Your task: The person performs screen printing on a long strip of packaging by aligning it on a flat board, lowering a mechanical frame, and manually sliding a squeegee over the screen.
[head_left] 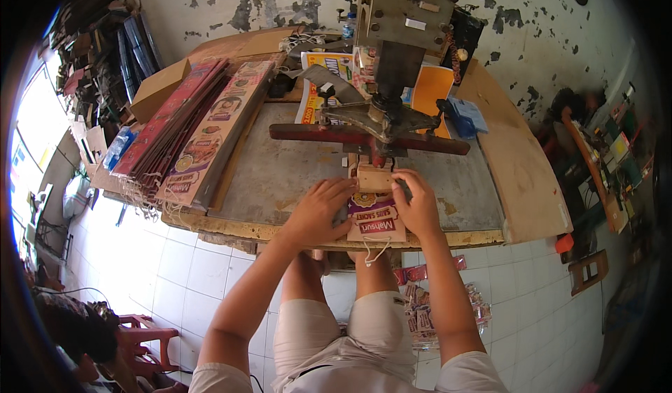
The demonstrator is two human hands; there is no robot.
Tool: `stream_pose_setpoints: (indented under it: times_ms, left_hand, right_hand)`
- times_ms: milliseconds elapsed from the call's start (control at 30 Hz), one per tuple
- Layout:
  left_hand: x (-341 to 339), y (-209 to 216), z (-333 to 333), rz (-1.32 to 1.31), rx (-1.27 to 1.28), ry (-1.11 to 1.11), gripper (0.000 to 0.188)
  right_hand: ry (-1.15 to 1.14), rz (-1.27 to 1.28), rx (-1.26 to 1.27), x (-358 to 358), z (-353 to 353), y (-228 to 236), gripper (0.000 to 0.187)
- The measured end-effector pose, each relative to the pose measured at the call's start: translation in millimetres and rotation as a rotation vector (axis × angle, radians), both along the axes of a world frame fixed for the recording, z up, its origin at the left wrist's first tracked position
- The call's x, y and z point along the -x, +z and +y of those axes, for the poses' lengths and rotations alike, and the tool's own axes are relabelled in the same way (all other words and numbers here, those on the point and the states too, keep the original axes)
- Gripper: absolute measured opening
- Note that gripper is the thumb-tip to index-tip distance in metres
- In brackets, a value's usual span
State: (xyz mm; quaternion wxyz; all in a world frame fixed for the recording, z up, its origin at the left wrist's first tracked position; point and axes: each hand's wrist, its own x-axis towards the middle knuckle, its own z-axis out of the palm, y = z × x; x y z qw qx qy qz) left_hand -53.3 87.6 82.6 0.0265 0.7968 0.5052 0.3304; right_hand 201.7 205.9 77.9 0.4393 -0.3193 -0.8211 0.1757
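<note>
A small pale wooden block [375,181] rests on a long printed cardboard strip [376,219] at the table's front edge, under the press. A white string loop [378,250] hangs from the strip's near end. My left hand [318,212] lies flat on the left, fingers stretched out, their tips at the block's left end and the thumb by the strip's edge. On the other side, my right hand [418,205] has its fingers bent around the block's right end. Right above the block is the press head with its red crossbar [308,133]; the strip's far part is hidden behind it.
Stacks of printed strips [220,123] and red strips [164,116] stand on the table's left, near a cardboard box [159,88]. A blue plastic packet [467,116] lies right of the press. On the floor are small printed pieces [423,319] and a red stool [150,337].
</note>
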Motion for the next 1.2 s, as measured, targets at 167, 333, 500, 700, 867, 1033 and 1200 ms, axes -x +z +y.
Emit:
stream_pose_setpoints:
  times_ms: [167, 333, 500, 700, 867, 1033, 1200]
  left_hand:
    - [-9, -4, -14, -0.004, -0.066, 0.031, 0.055]
    - [-21, -2, -67, -0.139, -0.134, 0.017, 0.041]
    - [-10, -43, -105, -0.142, -0.272, 0.325, 0.034]
    - [0, -121, -114, 0.050, -0.310, 0.667, 0.056]
    - [-1, -156, -101, 0.034, -0.402, 0.708, 0.060]
    - [1, -162, -99, 0.056, -0.431, 0.724, 0.059]
    - [3, -164, -100, 0.080, -0.442, 0.717, 0.057]
  right_hand:
    - [0.042, -0.072, 0.001, -1, -17, 10, 0.037]
    - [0.181, -0.037, 0.045, -45, -60, 4, 0.044]
    - [-0.132, -0.001, -0.055, -115, -103, 4, 0.043]
    - [-0.630, 0.096, -0.007, -210, -52, -19, 0.034]
    - [-0.758, 0.036, -0.146, -218, -33, -50, 0.034]
    - [-0.632, -0.107, -0.338, -139, -69, -86, 0.045]
    - [-0.638, -0.103, -0.303, -114, -77, -122, 0.058]
